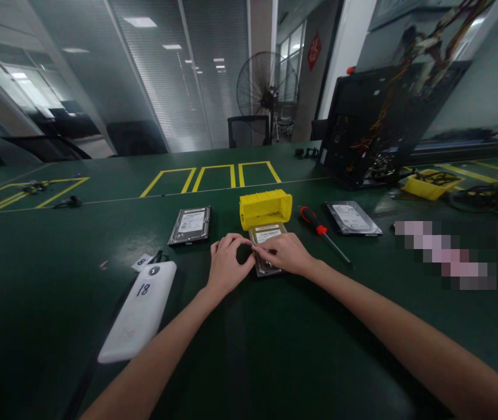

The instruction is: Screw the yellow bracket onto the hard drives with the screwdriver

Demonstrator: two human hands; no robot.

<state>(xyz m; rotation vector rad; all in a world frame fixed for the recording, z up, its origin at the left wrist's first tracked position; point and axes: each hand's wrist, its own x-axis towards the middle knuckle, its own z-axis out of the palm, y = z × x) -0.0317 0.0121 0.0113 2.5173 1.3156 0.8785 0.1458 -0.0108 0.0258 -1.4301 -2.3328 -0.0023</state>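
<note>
A hard drive (270, 234) with a gold-toned top and a white label lies on the green table, partly covered by my hands. At its left edge my left hand (230, 263) curls, thumb and forefinger bent toward each other. My right hand (287, 254) reaches across the drive, its fingertips pinched together at the same left edge and meeting the left fingers. Whatever is between the fingertips is too small to make out. Right behind the drive, a yellow plastic bin (265, 207) rests on its side, opening toward me. A red and black screwdriver (321, 230) lies to the right.
Other hard drives lie left (191, 224) and right (354, 218). A white device marked 18 (141, 312) with a cable is at front left. Behind on the right stand a black computer case (358, 128) and a yellow tray (431, 185) of cables. Yellow tape outlines mark the table.
</note>
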